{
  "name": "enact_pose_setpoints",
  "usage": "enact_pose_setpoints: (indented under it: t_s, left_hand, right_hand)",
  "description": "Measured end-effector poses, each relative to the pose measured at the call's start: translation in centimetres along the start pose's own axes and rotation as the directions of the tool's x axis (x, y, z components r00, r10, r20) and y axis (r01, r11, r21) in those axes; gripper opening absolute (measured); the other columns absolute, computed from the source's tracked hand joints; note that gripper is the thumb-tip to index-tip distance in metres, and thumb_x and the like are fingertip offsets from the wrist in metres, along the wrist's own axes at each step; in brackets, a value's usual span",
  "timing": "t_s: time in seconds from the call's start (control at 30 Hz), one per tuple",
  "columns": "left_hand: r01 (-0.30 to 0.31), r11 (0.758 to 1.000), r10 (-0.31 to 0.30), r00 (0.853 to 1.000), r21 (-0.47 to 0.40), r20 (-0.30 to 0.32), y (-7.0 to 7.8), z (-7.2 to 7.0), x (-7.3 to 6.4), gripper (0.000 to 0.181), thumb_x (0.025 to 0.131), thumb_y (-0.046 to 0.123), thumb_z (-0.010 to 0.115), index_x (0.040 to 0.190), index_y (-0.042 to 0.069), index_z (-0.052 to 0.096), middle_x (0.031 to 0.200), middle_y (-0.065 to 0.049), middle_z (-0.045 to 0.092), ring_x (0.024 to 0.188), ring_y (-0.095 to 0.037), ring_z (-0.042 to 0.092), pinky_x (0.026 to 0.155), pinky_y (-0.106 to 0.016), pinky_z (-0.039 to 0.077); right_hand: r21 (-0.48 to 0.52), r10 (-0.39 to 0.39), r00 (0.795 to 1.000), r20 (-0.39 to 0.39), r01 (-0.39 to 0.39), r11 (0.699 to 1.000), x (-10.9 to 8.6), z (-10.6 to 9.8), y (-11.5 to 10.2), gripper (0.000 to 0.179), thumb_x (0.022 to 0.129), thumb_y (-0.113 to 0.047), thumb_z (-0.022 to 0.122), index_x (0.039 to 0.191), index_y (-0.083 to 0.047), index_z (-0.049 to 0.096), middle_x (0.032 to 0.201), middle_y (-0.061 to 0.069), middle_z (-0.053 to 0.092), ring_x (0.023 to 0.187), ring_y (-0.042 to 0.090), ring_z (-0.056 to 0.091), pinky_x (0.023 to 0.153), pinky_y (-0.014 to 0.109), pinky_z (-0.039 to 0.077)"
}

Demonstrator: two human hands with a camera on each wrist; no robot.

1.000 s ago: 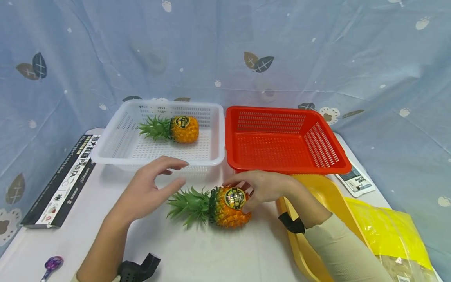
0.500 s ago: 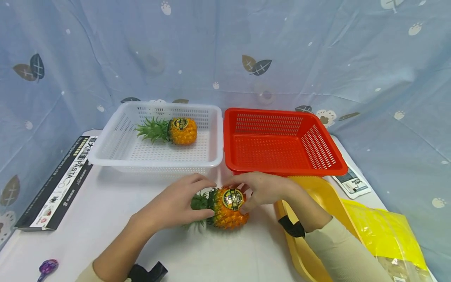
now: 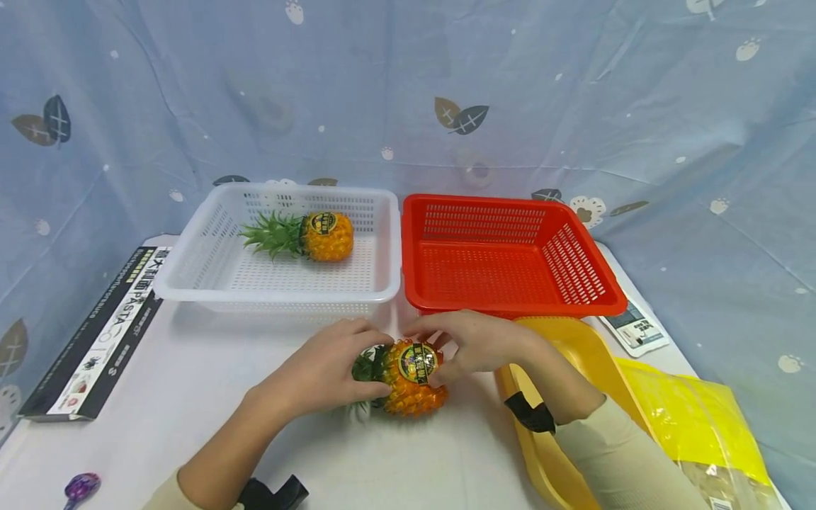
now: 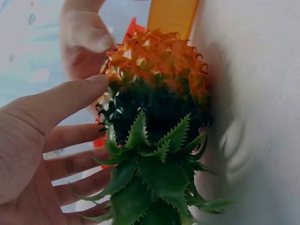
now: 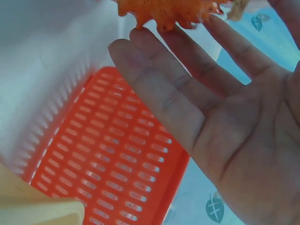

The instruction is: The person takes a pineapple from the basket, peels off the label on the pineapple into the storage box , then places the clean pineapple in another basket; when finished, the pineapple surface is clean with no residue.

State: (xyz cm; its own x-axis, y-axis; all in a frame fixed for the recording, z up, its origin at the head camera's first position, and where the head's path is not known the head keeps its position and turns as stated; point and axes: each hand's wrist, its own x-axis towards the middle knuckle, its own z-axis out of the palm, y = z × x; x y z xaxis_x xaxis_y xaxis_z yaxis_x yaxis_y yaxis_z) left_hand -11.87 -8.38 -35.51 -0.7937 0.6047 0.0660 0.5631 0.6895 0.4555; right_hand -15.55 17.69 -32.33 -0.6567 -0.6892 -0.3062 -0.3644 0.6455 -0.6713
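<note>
A glossy, plastic-looking orange pineapple with a round black-and-gold label lies on its side on the white table, its green leaves pointing left. My left hand holds it where the leaves meet the body, thumb on the near side and fingers on the far side; this hides most of the leaves in the head view. At the other end, my right hand grips the body between thumb and fingers. The left wrist view shows the left thumb against the pineapple's skin and the leaves beneath.
Behind the hands stand a white basket with a second pineapple in it and a red basket. A yellow tray and a yellow bag lie right. Left are a pasta box and a purple lollipop.
My left hand has moved right and down from beside the leaves onto the pineapple, covering much of them. My right hand has stayed on its body. The view has shifted slightly.
</note>
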Motion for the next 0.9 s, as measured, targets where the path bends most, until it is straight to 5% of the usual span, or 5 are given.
enact_pose_setpoints:
  t_s: [0.33, 0.7, 0.9]
  left_hand:
    - [0.006, 1.000, -0.006, 1.000, -0.003, 0.017, 0.0, 0.0, 0.0, 0.054, 0.082, 0.039, 0.086, 0.128, 0.015, 0.069, 0.124, -0.001, 0.068, 0.115, -0.023, 0.063, 0.102, -0.046, 0.054]
    - [0.007, 1.000, -0.007, 1.000, -0.015, 0.019, 0.1, -0.1, -0.1, 0.055, 0.082, 0.038, 0.086, 0.129, 0.014, 0.069, 0.125, -0.001, 0.068, 0.116, -0.023, 0.063, 0.103, -0.046, 0.054]
    - [0.012, 1.000, -0.012, 1.000, -0.017, 0.016, 0.0, -0.1, 0.0, 0.053, 0.082, 0.037, 0.087, 0.127, 0.015, 0.069, 0.123, 0.000, 0.068, 0.114, -0.022, 0.064, 0.101, -0.046, 0.054]
  right_hand:
    - [-0.065, -0.037, 0.986, -0.162, 0.027, 0.998, 0.1, 0.0, -0.5, 0.032, 0.094, -0.028, 0.076, 0.123, -0.016, 0.074, 0.104, -0.008, 0.071, 0.095, 0.011, 0.067, 0.083, 0.024, 0.058]
    - [-0.124, -0.012, 0.983, -0.183, -0.011, 0.992, 0.6, 0.6, -0.9, 0.019, 0.090, -0.024, 0.081, 0.104, -0.018, 0.071, 0.094, -0.006, 0.065, 0.089, 0.013, 0.061, 0.075, 0.024, 0.056]
    - [-0.070, -0.037, 0.978, -0.206, 0.023, 0.997, 0.7, 0.5, -1.1, 0.010, 0.093, -0.016, 0.078, 0.095, -0.019, 0.068, 0.083, -0.007, 0.064, 0.079, 0.013, 0.060, 0.070, 0.026, 0.057]
